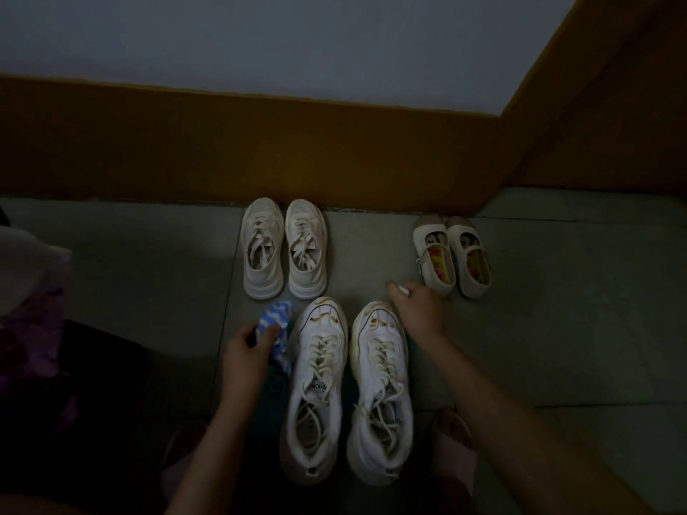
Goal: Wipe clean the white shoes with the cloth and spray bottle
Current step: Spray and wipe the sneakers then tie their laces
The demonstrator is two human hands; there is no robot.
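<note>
Two large white sneakers stand side by side in front of me, the left one (319, 384) and the right one (383, 388), both with brown stains on their toes. My left hand (247, 351) grips a blue-and-white cloth (277, 319) just left of the left sneaker's toe. My right hand (418, 310) hovers over the right sneaker's toe, its fingers curled round a small object with a white tip (403, 290), apparently the spray bottle; the hand hides most of it.
A second pair of white sneakers (284, 249) stands by the orange skirting of the wall. A small pair of strap shoes (451, 256) sits to the right. A dark mat (273, 388) lies under the near sneakers. My slippered feet (451, 440) flank them. Fabric (29, 291) lies at the left.
</note>
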